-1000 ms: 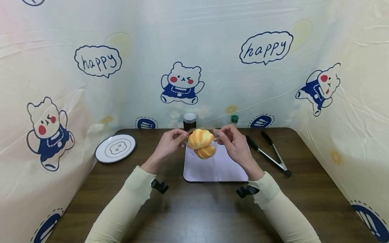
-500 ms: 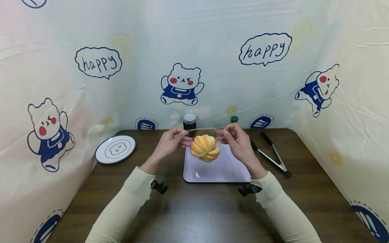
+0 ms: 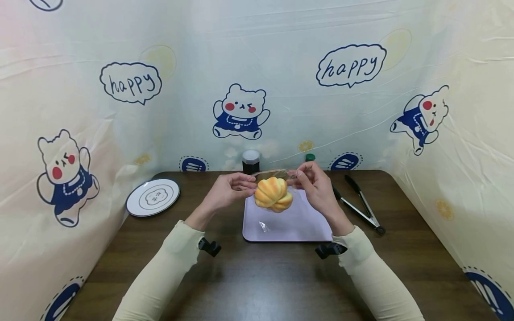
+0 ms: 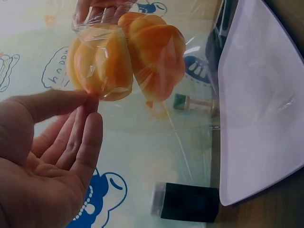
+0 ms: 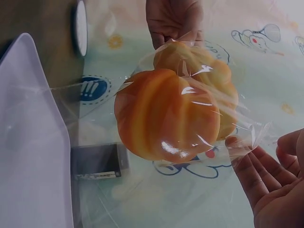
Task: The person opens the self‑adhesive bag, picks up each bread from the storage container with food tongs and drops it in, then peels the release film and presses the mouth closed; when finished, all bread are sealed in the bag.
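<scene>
A clear plastic bag (image 5: 251, 135) with two golden, ridged bread rolls (image 3: 274, 192) inside is held up between my two hands, over the lilac tray (image 3: 289, 229). At the bag's left edge, my left hand (image 3: 230, 189) pinches the film between thumb and index fingertips; its other fingers extend beside them in the left wrist view. My right hand (image 3: 317, 189) pinches the opposite edge near the top. Seen from the right wrist, the rolls (image 5: 166, 116) overlap, one in front of the other, and the film over them is creased and shiny.
Black-handled tongs (image 3: 366, 214) lie on the table (image 3: 257, 276) right of the tray. A white plate (image 3: 138, 200) rests at the left. Behind the tray stand a dark jar with a pale lid (image 3: 251, 166) and a green-capped bottle (image 3: 310, 157). A printed curtain (image 3: 281, 53) encloses the table.
The rolls have swung lower and slightly right as the bag's upper edge came into view above them. My left fingers have shifted right and changed their hold; the right hand has moved slightly right.
</scene>
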Demonstrator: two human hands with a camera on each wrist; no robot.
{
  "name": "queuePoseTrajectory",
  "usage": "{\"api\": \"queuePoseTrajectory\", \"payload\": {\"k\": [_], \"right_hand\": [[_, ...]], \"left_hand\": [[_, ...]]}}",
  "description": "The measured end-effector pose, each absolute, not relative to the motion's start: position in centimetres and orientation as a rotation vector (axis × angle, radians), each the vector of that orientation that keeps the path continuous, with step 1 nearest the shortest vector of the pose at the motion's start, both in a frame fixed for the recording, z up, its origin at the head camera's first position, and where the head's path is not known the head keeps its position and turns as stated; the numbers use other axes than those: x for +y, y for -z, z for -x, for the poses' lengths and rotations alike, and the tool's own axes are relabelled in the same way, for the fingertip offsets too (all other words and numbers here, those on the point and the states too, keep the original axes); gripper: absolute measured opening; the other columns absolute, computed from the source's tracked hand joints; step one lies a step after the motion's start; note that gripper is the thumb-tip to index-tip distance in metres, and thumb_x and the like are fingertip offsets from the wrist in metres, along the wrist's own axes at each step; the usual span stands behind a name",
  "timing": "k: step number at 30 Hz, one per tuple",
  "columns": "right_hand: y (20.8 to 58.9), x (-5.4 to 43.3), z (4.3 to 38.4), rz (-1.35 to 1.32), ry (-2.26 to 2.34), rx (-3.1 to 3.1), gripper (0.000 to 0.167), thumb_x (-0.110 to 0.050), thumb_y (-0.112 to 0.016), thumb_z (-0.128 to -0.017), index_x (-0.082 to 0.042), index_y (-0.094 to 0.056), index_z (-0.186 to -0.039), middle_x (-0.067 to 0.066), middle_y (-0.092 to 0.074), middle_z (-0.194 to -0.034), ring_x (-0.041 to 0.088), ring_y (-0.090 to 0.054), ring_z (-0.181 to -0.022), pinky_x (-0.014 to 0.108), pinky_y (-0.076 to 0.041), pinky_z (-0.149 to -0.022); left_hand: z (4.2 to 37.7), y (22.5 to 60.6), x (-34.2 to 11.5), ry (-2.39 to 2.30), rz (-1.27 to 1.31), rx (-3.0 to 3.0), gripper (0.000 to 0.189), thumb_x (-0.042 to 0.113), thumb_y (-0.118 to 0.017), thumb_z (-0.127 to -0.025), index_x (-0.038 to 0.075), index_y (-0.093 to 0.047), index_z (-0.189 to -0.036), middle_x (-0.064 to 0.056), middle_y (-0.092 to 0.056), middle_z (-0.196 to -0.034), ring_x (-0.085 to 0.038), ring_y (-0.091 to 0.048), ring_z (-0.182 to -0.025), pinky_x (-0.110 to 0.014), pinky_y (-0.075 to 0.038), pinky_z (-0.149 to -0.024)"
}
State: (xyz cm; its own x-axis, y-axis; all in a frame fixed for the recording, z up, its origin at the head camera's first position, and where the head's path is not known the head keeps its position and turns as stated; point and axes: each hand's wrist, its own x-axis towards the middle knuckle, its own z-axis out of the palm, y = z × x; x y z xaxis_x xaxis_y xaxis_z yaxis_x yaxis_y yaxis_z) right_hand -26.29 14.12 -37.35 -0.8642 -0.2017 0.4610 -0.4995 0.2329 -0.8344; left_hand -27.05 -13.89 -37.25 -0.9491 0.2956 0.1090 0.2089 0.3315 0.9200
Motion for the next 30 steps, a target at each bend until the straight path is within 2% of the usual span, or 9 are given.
{"api": "queuePoseTrajectory", "payload": {"k": [9,16,19,22,26,30], "right_hand": [[37.16,14.1,26.23,-0.677,-1.743,-2.22,0.024,-0.021,-0.049,-0.106,0.001,-0.048,-0.115,0.02,-0.07,-0.122,0.035,-0.075,-0.095,0.03,-0.061,-0.08],[36.82,14.07,26.29,-0.659,-1.78,-2.224,0.021,-0.011,-0.044,-0.106,0.007,-0.046,-0.118,0.027,-0.067,-0.124,0.043,-0.071,-0.098,0.029,-0.061,-0.08],[36.75,14.12,26.32,-0.653,-1.787,-2.222,0.021,-0.01,-0.044,-0.107,0.007,-0.045,-0.118,0.027,-0.067,-0.125,0.045,-0.071,-0.098,0.031,-0.061,-0.081],[36.84,14.22,26.39,-0.649,-1.789,-2.219,0.022,-0.014,-0.045,-0.107,0.005,-0.046,-0.118,0.025,-0.068,-0.124,0.042,-0.072,-0.098,0.031,-0.061,-0.081],[36.98,14.39,26.47,-0.643,-1.78,-2.216,0.028,-0.021,-0.049,-0.106,0.003,-0.046,-0.121,0.021,-0.07,-0.121,0.037,-0.074,-0.096,0.03,-0.061,-0.081],[37.12,14.64,26.43,-0.622,-1.751,-2.225,0.033,-0.028,-0.05,-0.106,-0.002,-0.048,-0.125,0.02,-0.072,-0.117,0.034,-0.074,-0.094,0.034,-0.061,-0.082]], "left_hand": [[26.88,37.19,-13.75,-1.583,-0.423,2.72,0.018,0.028,-0.079,-0.086,0.022,-0.077,-0.103,0.002,-0.076,-0.098,-0.019,-0.065,-0.09,-0.031,-0.055,-0.075],[26.92,37.32,-13.84,-1.626,-0.449,2.749,0.018,0.038,-0.074,-0.089,0.025,-0.076,-0.102,0.004,-0.074,-0.111,-0.02,-0.066,-0.097,-0.034,-0.058,-0.083],[27.0,37.3,-13.66,-1.658,-0.529,2.733,0.02,0.038,-0.069,-0.093,0.021,-0.072,-0.103,0.003,-0.072,-0.121,-0.02,-0.067,-0.108,-0.038,-0.058,-0.09],[26.99,37.28,-13.46,-1.692,-0.576,2.677,0.023,0.037,-0.064,-0.097,0.018,-0.066,-0.107,0.0,-0.07,-0.125,-0.02,-0.068,-0.11,-0.039,-0.058,-0.092],[26.9,37.15,-13.34,-1.754,-0.54,2.614,0.026,0.037,-0.062,-0.098,0.015,-0.063,-0.11,-0.005,-0.071,-0.119,-0.022,-0.07,-0.1,-0.037,-0.061,-0.084],[26.88,36.9,-13.45,-1.842,-0.506,2.565,0.031,0.038,-0.064,-0.097,0.011,-0.062,-0.111,-0.006,-0.072,-0.122,-0.021,-0.07,-0.101,-0.035,-0.062,-0.081]]}}
